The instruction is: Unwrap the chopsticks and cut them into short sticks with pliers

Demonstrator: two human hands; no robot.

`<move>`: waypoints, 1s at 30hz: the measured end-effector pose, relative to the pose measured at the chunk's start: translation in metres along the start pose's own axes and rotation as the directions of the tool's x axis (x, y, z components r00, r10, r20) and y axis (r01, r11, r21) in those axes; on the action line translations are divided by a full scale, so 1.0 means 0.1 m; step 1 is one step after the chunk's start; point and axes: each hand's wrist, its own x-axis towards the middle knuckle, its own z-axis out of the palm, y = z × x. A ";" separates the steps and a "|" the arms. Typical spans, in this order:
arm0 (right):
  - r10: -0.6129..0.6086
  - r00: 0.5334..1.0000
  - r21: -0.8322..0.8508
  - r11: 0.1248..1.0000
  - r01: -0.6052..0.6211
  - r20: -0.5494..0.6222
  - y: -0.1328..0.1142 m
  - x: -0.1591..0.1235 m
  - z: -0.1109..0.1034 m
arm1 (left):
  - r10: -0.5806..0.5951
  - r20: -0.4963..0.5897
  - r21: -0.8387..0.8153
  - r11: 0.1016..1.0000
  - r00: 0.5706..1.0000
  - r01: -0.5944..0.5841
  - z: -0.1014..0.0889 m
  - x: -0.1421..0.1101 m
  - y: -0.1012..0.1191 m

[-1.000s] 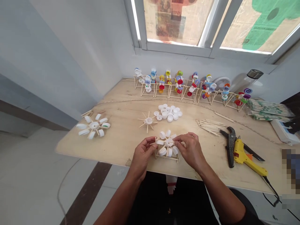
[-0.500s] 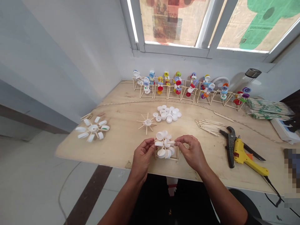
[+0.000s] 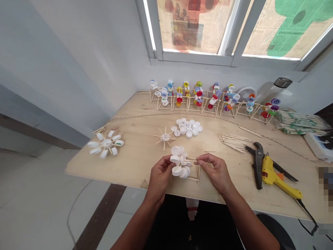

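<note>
**What we can't make out**
A pixelated patch (image 3: pixel 325 194) blurs the right edge, which also cuts off a white box (image 3: pixel 318 146). The left hand (image 3: pixel 159 178) hides part of the bottle-cap wheel (image 3: pixel 179 166), the right hand (image 3: pixel 214 172) covers one end of a thin stick (image 3: pixel 191 159), and markings on the far cap models (image 3: pixel 197 95) are too small to read.

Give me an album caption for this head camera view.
Left hand holds a white bottle-cap wheel while right hand pinches its wooden stick above a plywood table.
</note>
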 end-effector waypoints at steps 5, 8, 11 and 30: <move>0.082 0.996 0.118 0.989 -0.085 0.035 -0.02 -0.01 -0.03 | -0.004 0.010 0.000 1.000 1.000 0.004 0.00 -0.01 0.02; 0.128 0.990 0.195 0.971 -0.138 0.062 -0.02 0.00 -0.04 | -0.007 0.009 -0.006 1.000 1.000 0.007 0.01 -0.02 0.03; 0.149 0.986 0.246 0.956 -0.162 0.072 0.00 0.01 -0.04 | -0.017 0.008 -0.006 1.000 1.000 0.017 0.02 -0.02 0.04; 0.165 0.986 0.587 0.796 -0.149 0.026 0.08 0.04 -0.07 | 0.537 0.097 0.475 0.715 0.838 -0.513 -0.05 -0.11 0.29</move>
